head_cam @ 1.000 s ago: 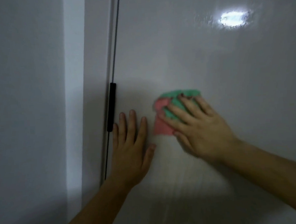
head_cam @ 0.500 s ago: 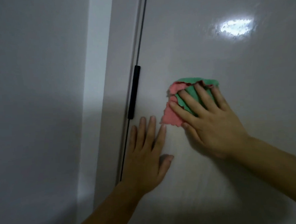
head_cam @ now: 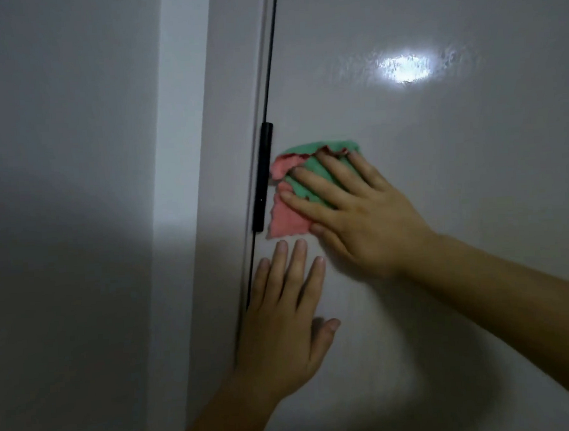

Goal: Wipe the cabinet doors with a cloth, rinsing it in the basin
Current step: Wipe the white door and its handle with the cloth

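Observation:
A glossy white cabinet door fills most of the view. My right hand presses a folded green and pink cloth flat against the door with straight fingers, right beside the black bar handle on the door's left edge. My left hand lies flat on the door just below the cloth, fingers straight and pointing up, thumb out to the right. The basin is not in view.
A dark gap runs down the door's left edge, with a narrow white panel and a grey wall to its left. A bright lamp reflection shines on the upper door.
My right hand has slid the cloth leftward until it reaches the black handle. My left hand has stayed flat on the door below it. The view has shifted a little.

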Tool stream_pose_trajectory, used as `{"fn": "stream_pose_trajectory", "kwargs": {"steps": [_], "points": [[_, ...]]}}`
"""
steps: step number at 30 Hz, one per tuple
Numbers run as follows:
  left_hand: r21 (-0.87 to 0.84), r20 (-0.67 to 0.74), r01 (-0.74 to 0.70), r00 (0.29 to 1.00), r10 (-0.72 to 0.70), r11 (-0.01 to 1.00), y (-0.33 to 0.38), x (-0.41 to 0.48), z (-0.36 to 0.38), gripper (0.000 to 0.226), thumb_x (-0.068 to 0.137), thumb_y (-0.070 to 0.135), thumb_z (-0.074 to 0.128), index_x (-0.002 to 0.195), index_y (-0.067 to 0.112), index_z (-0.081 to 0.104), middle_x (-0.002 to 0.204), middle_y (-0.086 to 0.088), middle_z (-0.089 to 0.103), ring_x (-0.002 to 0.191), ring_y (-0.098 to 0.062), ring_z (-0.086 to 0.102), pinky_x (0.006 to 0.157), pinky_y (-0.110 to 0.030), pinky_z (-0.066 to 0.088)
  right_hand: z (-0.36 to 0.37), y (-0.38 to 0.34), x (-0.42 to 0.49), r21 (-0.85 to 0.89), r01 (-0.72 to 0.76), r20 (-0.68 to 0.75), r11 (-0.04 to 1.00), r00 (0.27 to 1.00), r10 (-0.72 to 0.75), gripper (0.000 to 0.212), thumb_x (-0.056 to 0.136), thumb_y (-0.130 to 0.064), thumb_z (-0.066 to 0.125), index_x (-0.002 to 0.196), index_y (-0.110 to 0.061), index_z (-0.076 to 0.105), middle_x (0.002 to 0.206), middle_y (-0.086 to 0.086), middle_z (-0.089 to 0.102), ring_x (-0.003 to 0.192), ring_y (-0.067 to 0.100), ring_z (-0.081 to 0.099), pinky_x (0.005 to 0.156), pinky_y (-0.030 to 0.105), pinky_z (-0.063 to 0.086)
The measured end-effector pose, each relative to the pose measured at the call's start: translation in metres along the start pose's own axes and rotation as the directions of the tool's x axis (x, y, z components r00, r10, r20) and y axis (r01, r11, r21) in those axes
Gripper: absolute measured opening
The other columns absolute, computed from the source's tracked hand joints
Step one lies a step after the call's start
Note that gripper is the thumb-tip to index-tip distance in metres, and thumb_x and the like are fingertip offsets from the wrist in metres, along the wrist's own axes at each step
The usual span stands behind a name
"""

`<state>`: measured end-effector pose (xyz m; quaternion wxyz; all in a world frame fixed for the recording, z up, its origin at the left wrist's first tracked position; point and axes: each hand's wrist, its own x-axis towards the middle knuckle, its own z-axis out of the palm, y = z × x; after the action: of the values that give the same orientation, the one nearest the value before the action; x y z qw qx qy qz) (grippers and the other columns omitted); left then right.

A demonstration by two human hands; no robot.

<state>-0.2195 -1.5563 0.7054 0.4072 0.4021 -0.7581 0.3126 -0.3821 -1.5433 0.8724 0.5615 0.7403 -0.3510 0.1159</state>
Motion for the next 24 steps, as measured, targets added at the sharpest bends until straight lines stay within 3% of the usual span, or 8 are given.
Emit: {"fn": "stream_pose_trajectory", "kwargs": {"steps": [4,8,12,14,17,21,24], "points": [[0.006,-0.022,0.022,1.0,-0.022,1.0,0.006,0.001,0.004,0.072,0.103,0.058,0.017,0.162,0.017,0.017,0.171,-0.013,0.004,0.157,-0.036,-0.001,0.126,-0.051,-0.002,-0.015,0.035,0.013,0.044,-0.306,-0.05,0.951,0.95,0.308,0.061,0.106,-0.052,0.014,0.163,-0.031,0.005,0.171,0.005,0.0,0.156,0.035,-0.007,0.126,0.055,-0.004],[0.001,-0.076,0.057,0.995,-0.057,0.998,0.01,0.001,0.008,0.07,0.099,0.047,0.036,0.16,0.015,0.025,0.17,-0.014,0.01,0.157,-0.037,0.003,0.126,-0.054,0.001,0.01,-0.011,-0.045,0.02,-0.222,-0.012,0.975,0.975,0.223,0.059,0.107,-0.048,0.022,0.162,-0.03,0.012,0.17,0.005,0.006,0.156,0.037,-0.002,0.125,0.058,0.002],[0.023,-0.077,0.105,0.992,-0.103,0.994,0.018,0.003,0.01,0.076,0.095,0.046,0.039,0.16,0.014,0.018,0.169,-0.017,0.01,0.157,-0.039,0.004,0.124,-0.06,0.007,0.02,-0.014,-0.103,0.004,-0.121,0.035,0.993,0.992,0.12,0.056,0.105,-0.046,0.033,0.159,-0.03,0.028,0.164,0.007,0.027,0.152,0.041,0.021,0.126,0.054,0.008],[-0.002,-0.082,0.137,0.987,-0.137,0.991,0.025,0.004,0.009,0.076,0.093,0.044,0.041,0.159,0.01,0.022,0.168,-0.02,0.013,0.156,-0.041,0.006,0.123,-0.065,0.012,0.014,0.014,-0.088,-0.002,-0.255,-0.017,0.967,0.967,0.255,0.059,0.104,-0.048,0.032,0.159,-0.031,0.022,0.165,0.01,0.028,0.152,0.041,0.019,0.126,0.052,0.004],[-0.047,-0.123,0.107,0.986,-0.112,0.993,0.039,0.008,0.008,0.075,0.091,0.041,0.044,0.156,0.004,0.03,0.167,-0.021,0.016,0.156,-0.04,0.008,0.122,-0.065,0.012,-0.002,0.057,-0.06,0.04,-0.477,-0.053,0.878,0.876,0.479,0.061,0.106,-0.051,0.019,0.162,-0.031,0.006,0.171,0.007,0.003,0.156,0.035,-0.004,0.125,0.048,-0.008],[-0.025,-0.148,0.032,0.988,-0.035,0.999,0.05,0.018,0.015,0.076,0.092,0.041,0.045,0.157,0.005,0.029,0.167,-0.019,0.018,0.156,-0.04,0.01,0.122,-0.066,0.013,0.009,0.037,-0.096,0.003,-0.425,-0.049,0.905,0.904,0.424,0.062,0.106,-0.049,0.018,0.163,-0.026,0.014,0.17,0.008,0.005,0.156,0.038,-0.004,0.125,0.057,0.002],[0.01,-0.162,0.062,0.985,-0.059,0.998,0.05,0.019,0.02,0.075,0.094,0.043,0.043,0.156,0.003,0.031,0.167,-0.021,0.016,0.156,-0.042,0.009,0.121,-0.067,0.012,0.025,0.008,-0.15,0.018,-0.317,-0.007,0.948,0.948,0.317,0.058,0.105,-0.046,0.029,0.159,-0.027,0.028,0.166,0.013,0.025,0.154,0.043,0.012,0.124,0.06,0.009]]}}
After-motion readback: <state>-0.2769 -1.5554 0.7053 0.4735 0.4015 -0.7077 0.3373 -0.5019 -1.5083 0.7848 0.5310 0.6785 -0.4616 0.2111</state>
